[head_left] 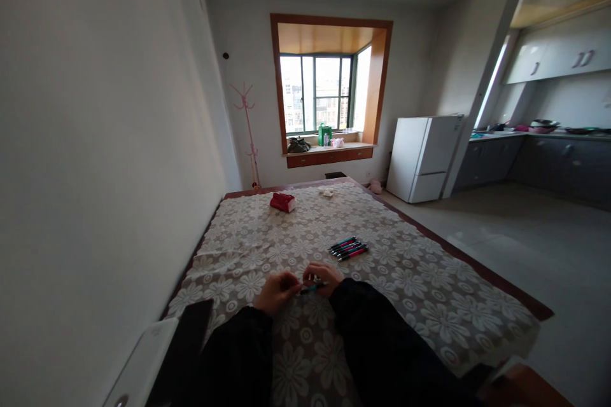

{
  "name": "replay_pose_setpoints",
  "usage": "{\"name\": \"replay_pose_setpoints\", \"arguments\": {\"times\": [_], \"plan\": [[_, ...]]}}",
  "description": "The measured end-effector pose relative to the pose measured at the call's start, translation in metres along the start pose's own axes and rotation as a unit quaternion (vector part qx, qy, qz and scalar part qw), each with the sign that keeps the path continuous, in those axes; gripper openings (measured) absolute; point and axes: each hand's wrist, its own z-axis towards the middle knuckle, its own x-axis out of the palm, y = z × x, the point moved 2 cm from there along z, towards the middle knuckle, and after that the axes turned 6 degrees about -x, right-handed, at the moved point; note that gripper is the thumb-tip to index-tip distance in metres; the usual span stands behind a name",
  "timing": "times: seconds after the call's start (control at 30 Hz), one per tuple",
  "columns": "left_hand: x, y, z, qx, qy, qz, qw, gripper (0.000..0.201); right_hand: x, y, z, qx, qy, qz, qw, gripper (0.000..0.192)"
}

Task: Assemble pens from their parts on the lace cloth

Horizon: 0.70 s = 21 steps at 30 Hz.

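The broadest thing was the surface [477, 267], edged in dark red and nearly covered by a lace-like floral cloth [267, 248]. Its pale petals and rings looked slightly raised on a grey-brown ground, a texture likely to keep small round things from rolling freely. Beyond it stood a smooth white refrigerator [422, 156] and a slender pink coat rack [249, 127]. Soft-looking black sleeves [382, 331] reached in over the near part of the cloth.

Farther up lay a boxy red tissue pack [282, 202], probably light and easily dented, with a small, crumpled-looking white item [326, 192] beyond it, too indistinct to name.

The right hand [325, 276] had its grip closed on one end of a pen. The left hand [277, 292] had its thumb and fingers drawn together at the pen's other end; whether that grip held anything could not be told.

A close-set row of pens [349, 248] lay ahead of the right hand, slim and straight, with black, teal and red parts.

Smallest was the single teal-and-dark pen [311, 289] between the hands, just above or touching the cloth. It seemed light, stiff and probably plastic, rather slick along the barrel; mid-barrel looked the steadiest hold, with only gentle pressure near the narrow ends.
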Motion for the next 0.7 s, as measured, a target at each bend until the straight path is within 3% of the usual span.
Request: {"name": "replay_pose_setpoints", "arguments": {"times": [0.1,0.27,0.37,0.57,0.7], "plan": [[0.000,-0.004,-0.003,0.014,-0.006,0.058,0.998,0.023,0.004,0.004,0.001,-0.010,0.015,-0.013,1.000,0.014],[0.001,-0.019,-0.009,0.093,0.003,0.165,0.982,0.026,0.005,0.002,0.000,0.020,0.002,-0.029,0.999,0.018],[0.002,-0.021,-0.010,0.086,0.003,0.210,0.974,0.023,0.005,0.001,0.000,0.037,-0.002,-0.032,0.999,0.012],[-0.008,-0.007,-0.002,0.030,-0.100,0.185,0.977,0.024,0.007,0.005,-0.001,0.003,0.043,-0.040,0.998,0.040],[-0.014,0.002,0.001,0.013,-0.152,0.152,0.976,0.027,0.009,0.021,0.000,-0.056,0.053,-0.056,0.995,0.046]]}}
